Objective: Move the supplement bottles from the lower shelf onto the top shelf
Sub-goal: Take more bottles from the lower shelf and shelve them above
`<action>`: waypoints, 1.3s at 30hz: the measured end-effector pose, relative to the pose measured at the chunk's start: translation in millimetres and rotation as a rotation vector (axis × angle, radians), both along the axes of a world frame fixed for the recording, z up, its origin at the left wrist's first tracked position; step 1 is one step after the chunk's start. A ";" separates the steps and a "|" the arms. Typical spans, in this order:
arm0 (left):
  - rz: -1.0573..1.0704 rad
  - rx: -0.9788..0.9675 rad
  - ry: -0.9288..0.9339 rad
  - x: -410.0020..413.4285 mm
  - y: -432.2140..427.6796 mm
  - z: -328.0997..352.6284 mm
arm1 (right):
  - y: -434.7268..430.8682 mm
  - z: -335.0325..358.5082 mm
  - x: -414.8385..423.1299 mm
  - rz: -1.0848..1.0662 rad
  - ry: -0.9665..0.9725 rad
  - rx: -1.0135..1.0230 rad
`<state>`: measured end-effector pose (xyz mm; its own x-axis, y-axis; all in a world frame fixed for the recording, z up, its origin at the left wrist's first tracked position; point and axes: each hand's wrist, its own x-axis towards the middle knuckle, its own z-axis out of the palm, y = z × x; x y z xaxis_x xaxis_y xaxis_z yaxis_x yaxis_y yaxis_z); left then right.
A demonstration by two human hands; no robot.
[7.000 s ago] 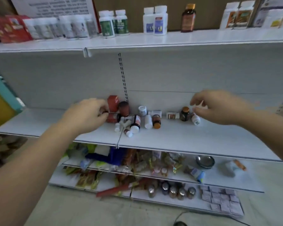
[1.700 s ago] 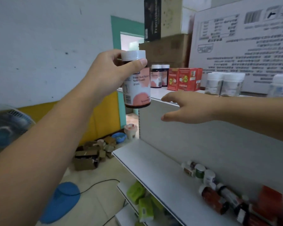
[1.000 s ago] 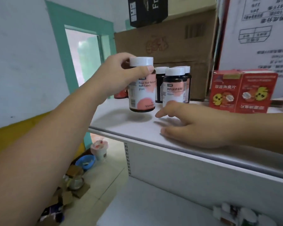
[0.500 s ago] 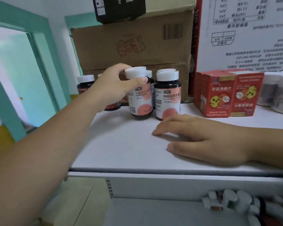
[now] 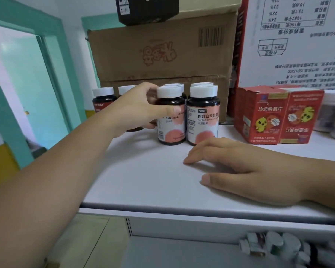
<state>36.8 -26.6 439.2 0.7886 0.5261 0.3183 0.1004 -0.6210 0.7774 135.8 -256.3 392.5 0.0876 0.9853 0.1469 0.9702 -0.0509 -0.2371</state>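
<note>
Top shelf (image 5: 139, 182): bare front strip at 6 o'clock offers open passage. Obstacles: bottle cluster (image 5: 202, 117) at 12 o'clock, backed by cartons (image 5: 162, 53); red boxes (image 5: 269, 117) at 2; right hand (image 5: 246, 171) flat at 4; left hand (image 5: 135, 111) gripping front bottle (image 5: 171, 132) at 10.

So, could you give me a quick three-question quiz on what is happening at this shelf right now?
1. True or false: the left hand grips a white-capped bottle.
2. Pick one. The right hand is: A) holding a bottle, B) resting flat on the top shelf, C) pointing at the door.
3. Fill in: the two chick-printed boxes on the shelf are coloured ____.

Key: 1 true; 2 B; 3 red.
</note>
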 end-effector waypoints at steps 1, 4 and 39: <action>-0.023 0.015 0.062 -2.5 2.7 0.5 | 0.2 0.1 -0.3 -0.002 0.006 0.003; -0.079 0.099 0.213 -5.5 8.5 -2.9 | 0.8 -0.3 -0.6 -0.005 0.028 0.015; -0.008 0.647 0.241 -121.5 -270.6 -89.8 | -361.0 -40.6 -34.4 -0.588 -0.358 -0.036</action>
<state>-84.7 -297.2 349.4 0.8798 0.2833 0.3816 0.2173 -0.9539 0.2071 101.4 -617.3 351.9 0.5613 0.7936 0.2348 0.7970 -0.5948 0.1047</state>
